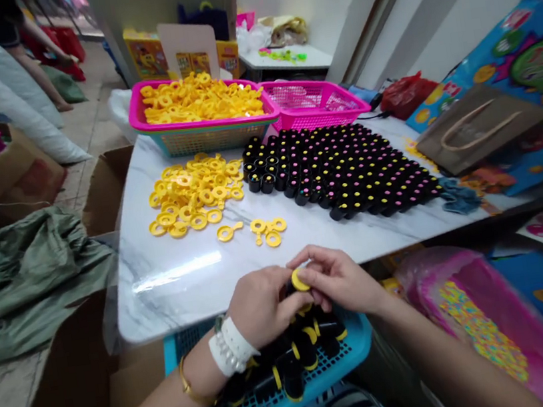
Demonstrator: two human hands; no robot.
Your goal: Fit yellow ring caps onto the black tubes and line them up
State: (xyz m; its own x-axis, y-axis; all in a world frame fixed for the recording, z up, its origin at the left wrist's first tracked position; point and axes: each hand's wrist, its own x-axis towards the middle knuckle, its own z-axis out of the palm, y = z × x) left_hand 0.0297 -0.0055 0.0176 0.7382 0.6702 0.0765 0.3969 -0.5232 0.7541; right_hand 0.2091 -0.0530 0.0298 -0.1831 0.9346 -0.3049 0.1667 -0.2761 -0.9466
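Note:
My left hand, with a white band and bracelets at the wrist, is closed around a small black cylinder with a yellow cap. From the other side, my right hand pinches the same piece, thumb and fingers at the yellow cap. Just below both hands sits a blue basket holding several black cylinders with yellow ends. Beyond the hands, a few loose yellow rings with tabs lie on the marbled table. My fingers partly hide the held piece.
A heap of yellow rings lies beside tight rows of black cylinders with pink and yellow dots. Behind stand a full pink basket and another pink basket. A paper bag is at right; another person's leg shows at upper left.

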